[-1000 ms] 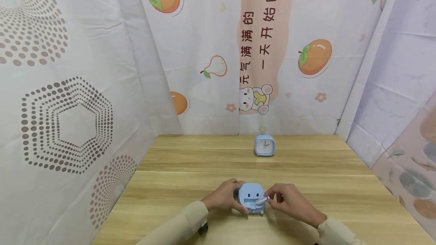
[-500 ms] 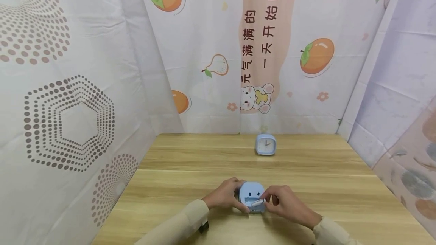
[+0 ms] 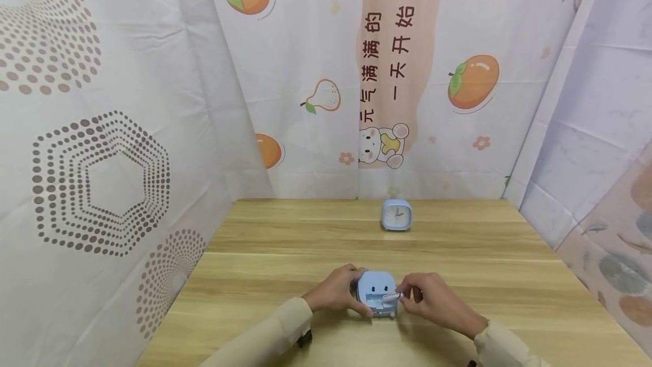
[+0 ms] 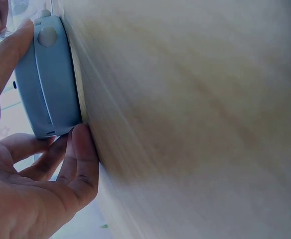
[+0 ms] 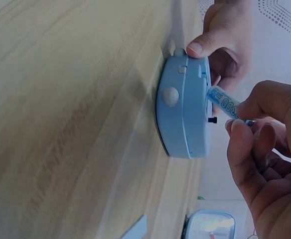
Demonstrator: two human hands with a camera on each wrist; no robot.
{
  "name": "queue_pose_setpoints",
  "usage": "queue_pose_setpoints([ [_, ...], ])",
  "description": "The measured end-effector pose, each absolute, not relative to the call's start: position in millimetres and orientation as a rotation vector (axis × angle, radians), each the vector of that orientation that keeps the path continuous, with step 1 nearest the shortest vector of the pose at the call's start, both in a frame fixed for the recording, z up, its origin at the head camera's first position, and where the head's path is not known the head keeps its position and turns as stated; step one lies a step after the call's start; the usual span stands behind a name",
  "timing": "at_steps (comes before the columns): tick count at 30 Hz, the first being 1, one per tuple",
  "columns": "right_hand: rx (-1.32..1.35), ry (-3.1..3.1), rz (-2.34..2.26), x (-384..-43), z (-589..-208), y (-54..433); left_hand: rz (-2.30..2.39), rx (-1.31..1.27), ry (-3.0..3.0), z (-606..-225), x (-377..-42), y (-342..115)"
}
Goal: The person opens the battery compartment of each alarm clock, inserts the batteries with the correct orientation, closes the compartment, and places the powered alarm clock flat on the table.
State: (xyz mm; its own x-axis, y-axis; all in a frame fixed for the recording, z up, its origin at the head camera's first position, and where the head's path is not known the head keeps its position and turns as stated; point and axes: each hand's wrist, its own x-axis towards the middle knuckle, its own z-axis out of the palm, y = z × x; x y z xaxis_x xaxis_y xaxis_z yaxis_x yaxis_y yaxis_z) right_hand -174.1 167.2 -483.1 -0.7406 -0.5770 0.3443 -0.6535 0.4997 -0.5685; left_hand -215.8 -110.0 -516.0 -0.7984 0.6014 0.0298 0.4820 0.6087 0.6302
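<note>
A light blue alarm clock (image 3: 377, 282) lies face down on the table, its back with two dark knobs and an uncovered battery compartment (image 3: 373, 299) facing up. My left hand (image 3: 337, 291) holds its left side, thumb at the near edge and fingers round the far side, also visible in the left wrist view. Between thumb and fingertips, my right hand (image 3: 437, 303) pinches a white and blue battery (image 5: 224, 102). The battery slants with its far end at the compartment; how deep that end sits is hard to tell.
Another light blue clock (image 3: 396, 215) stands upright near the table's back edge, face forward. A flat light blue piece (image 5: 135, 228) shows low in the right wrist view. Printed curtains (image 3: 316, 146) border the wooden table (image 3: 285, 242) at the back and sides.
The right hand moved the battery left over the compartment, then back slightly to the right, with its slant changing. The left hand keeps its hold on the clock.
</note>
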Motion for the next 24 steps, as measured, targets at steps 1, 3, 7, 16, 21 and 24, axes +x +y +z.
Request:
queue_pose_setpoints([
  [1, 1.079, -2.626, 1.063, -175, -483, 168, 0.956, 0.899, 2.648, -516, -216, -110],
  [3, 1.070, -2.636, 1.044, -175, -482, 169, 0.960, 0.895, 2.647, -516, -216, -110],
  [7, 1.084, -2.650, 1.058, -177, -480, 171, 0.955, 0.895, 2.651, -516, -216, -111],
  [16, 1.099, -2.690, 1.109, -176, -476, 170, 0.943, 0.870, 2.648, -513, -214, -112],
  [21, 1.099, -2.732, 1.173, -174, -481, 164, 0.952, 0.872, 2.635, -512, -214, -111],
  [24, 1.094, -2.738, 1.189, -173, -483, 159, 0.958, 0.883, 2.634, -514, -215, -110],
])
